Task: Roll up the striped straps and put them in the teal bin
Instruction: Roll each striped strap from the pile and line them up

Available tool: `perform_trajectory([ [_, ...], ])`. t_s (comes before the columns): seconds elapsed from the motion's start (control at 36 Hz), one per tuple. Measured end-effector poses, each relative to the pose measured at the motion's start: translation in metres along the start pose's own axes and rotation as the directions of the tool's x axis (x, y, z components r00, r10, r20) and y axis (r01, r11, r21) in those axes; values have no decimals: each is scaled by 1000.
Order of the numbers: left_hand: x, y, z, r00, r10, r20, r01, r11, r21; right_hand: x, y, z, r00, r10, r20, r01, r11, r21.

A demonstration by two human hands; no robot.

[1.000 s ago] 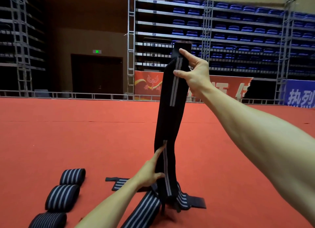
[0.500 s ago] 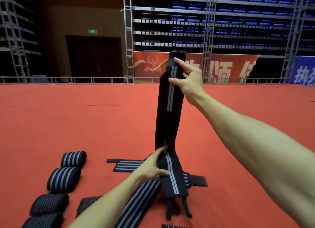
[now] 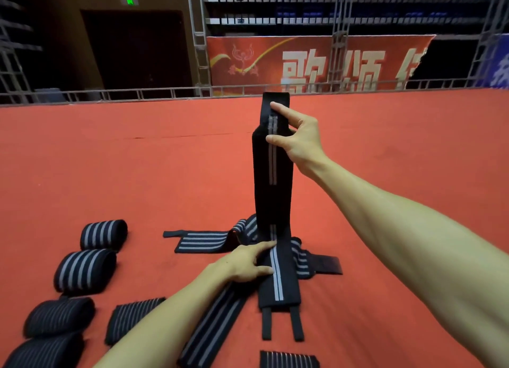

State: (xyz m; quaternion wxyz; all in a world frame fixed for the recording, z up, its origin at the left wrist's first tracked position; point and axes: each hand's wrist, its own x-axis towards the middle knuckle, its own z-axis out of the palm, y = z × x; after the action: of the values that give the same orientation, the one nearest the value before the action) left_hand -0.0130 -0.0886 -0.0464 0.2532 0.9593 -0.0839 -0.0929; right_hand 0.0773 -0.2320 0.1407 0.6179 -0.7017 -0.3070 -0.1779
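- Hall with a red carpet floor (image 3: 110, 174); railing, red banner (image 3: 316, 64) and dark seating tiers stood behind.
- No teal bin was in view.
- Right hand (image 3: 298, 139) pinched the top end of one black strap (image 3: 271, 199) between thumb and forefinger and held it upright, taut.
- Left hand (image 3: 245, 263) lay flat, fingers spread, and pressed the lower end of that strap onto the floor; it was not closed around anything.
- Two thin tails (image 3: 282, 323) of the strap lay on the carpet toward the camera.
- Loose straps (image 3: 203, 239) lay under and beside it. Four rolls (image 3: 103, 234) sat in a line at left, well apart from the hands.
- Step in hand, judged: straightening this strap before rolling.
- Next move would call for laying it flat, or starting a tight turn at one end while keeping the edges aligned.
- Against the frame a second ago: the left hand had dropped from the hanging strap to the floor, the lower end then lay flat, and the camera had tipped down, showing more rolls and straps.
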Motion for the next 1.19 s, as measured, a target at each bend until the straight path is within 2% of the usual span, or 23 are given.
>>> perform_trajectory([
  [0.11, -1, 2, -13, 999, -21, -34, 22, 999, 38, -6, 12, 1, 1000, 22, 12, -22, 1000, 4],
  [0.19, 2, 9, -31, 977, 4, -215, -9, 1000, -20, -10, 19, -2, 999, 39, 10, -39, 999, 10],
  [0.28, 8, 16, -50, 894, -32, -447, -77, 972, -223, -14, 25, -5, 998, 56, -4, -56, 998, 22],
  [0.36, 14, 27, -66, 780, -147, -609, -193, 868, -457, -20, 32, -7, 996, 82, -16, -81, 995, 52],
  [0.44, 22, 39, -79, 690, -177, -702, -314, 801, -510, -28, 39, -9, 994, 106, -3, -105, 993, 59],
  [0.64, 37, 57, -86, 657, -124, -743, -467, 707, -531, -43, 61, -15, 986, 151, 77, -156, 986, 66],
  [0.78, 48, 61, -85, 670, -80, -738, -549, 617, -564, -53, 74, -15, 975, 171, 143, -187, 977, 104],
  [0.86, 55, 63, -84, 661, -55, -748, -558, 631, -539, -58, 82, -12, 970, 177, 169, -202, 969, 142],
  [1.11, 69, 50, -81, 657, -96, -747, -552, 614, -564, -56, 97, -5, 988, 154, 25, -155, 947, 282],
  [1.19, 70, 46, -78, 683, -86, -725, -549, 595, -587, -57, 102, -3, 991, 132, -11, -124, 955, 270],
])
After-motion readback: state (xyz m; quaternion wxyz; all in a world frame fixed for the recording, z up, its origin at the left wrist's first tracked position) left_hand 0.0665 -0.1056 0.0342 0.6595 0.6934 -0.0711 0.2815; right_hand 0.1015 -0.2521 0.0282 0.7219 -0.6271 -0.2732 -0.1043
